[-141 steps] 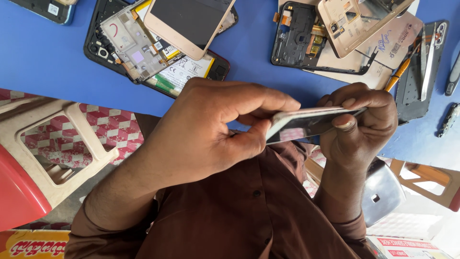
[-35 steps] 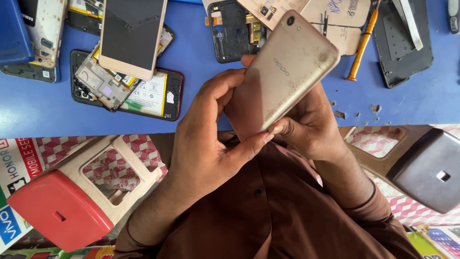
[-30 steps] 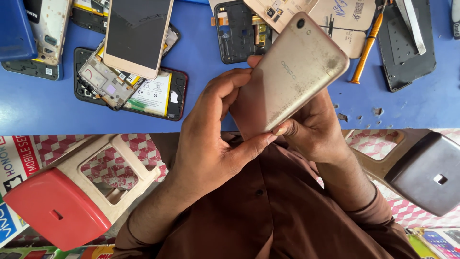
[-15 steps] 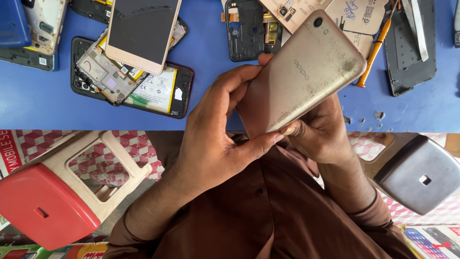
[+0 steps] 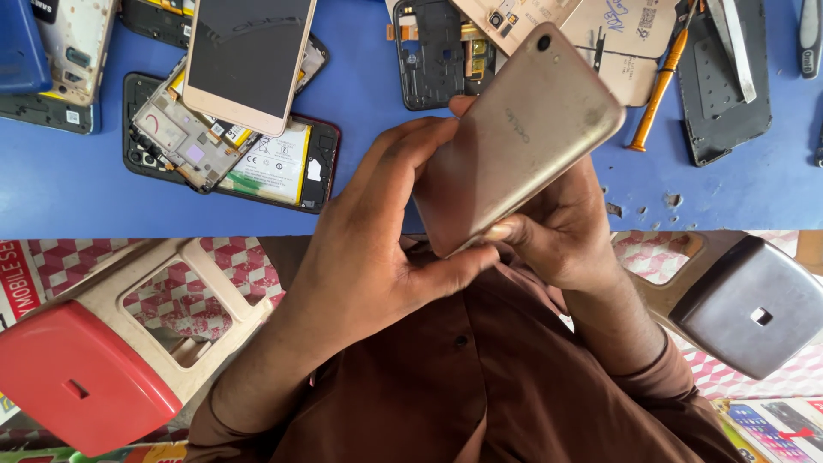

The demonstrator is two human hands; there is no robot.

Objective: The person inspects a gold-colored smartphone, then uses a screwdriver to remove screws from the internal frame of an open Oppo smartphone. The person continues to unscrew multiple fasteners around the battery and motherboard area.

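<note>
Dismantled phones [image 5: 231,159] and orange screwdriver [image 5: 658,86] on blue table [image 5: 69,193] beyond our gold phone [image 5: 519,137], left hand [image 5: 377,249] and right hand [image 5: 561,227] both clamped around it, back cover up.

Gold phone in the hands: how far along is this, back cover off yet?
Not yet. The gold phone shows its back cover in place, camera lens at the top corner. In hand: the left hand grips its lower edge, thumb at the seam, and the right hand supports it from behind. Already opened phones lie on the blue table, one with its battery exposed. Left, apparently: parting the cover; the orange tool lies unused.
</note>
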